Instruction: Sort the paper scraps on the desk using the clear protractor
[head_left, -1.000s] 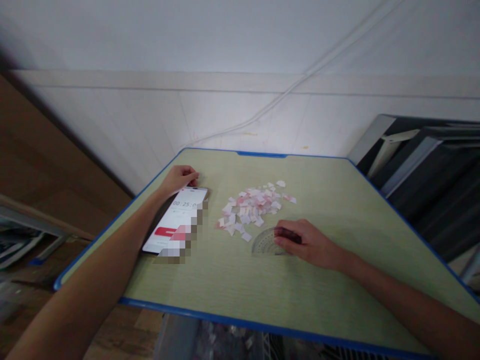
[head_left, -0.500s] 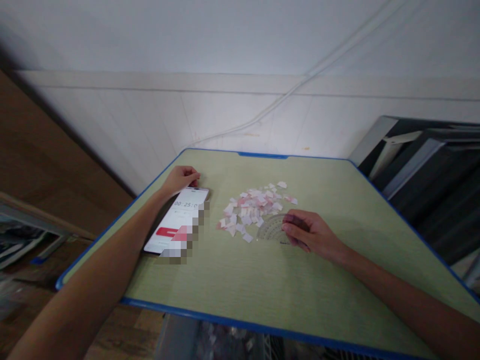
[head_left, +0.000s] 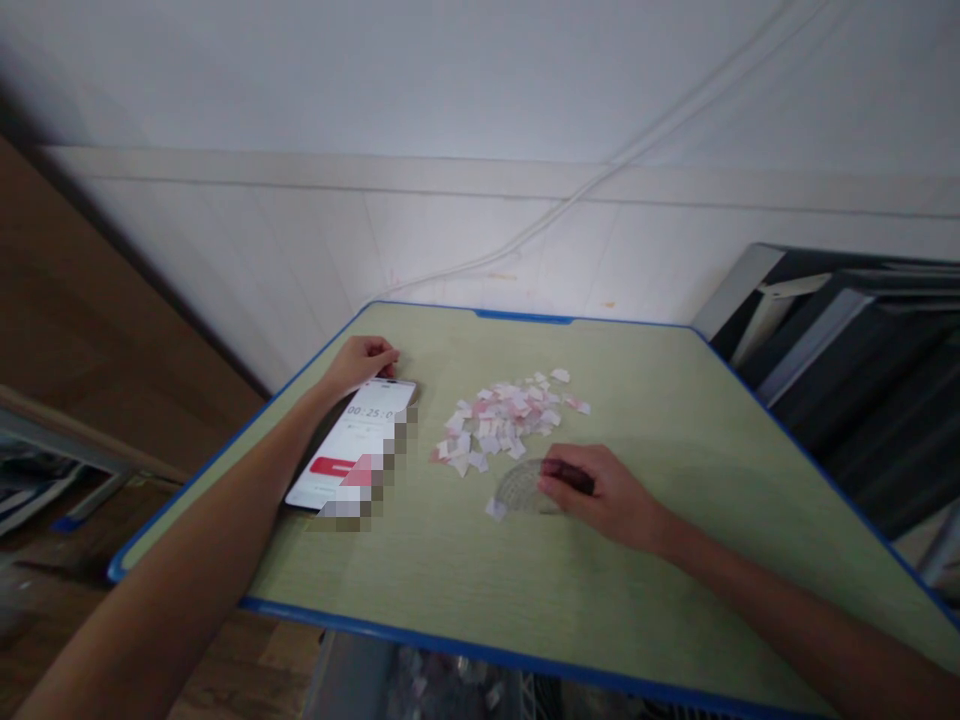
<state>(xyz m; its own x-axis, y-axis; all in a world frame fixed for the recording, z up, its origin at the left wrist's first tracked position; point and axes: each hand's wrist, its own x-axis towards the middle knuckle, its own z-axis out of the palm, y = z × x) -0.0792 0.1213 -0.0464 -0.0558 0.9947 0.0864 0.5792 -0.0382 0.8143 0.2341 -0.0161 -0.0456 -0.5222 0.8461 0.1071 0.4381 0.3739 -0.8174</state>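
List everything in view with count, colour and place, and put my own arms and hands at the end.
table: one, pale green with blue edging, centre
paper scraps: many, white and pink, heaped mid-table
loose scrap: one, whitish, at the protractor's left edge
protractor: one, clear, under the right fingers
phone: one, white screen, table's left side
wall: one, whitish, behind the table
cable: strand count unclear, white, across the wall
flat panels: several, mostly black, far right
brown board: one, far left
floor: one, brown, lower left
forearms: two, bare, left and right
hands: two, bare; left by the phone's far end, right gripping the protractor
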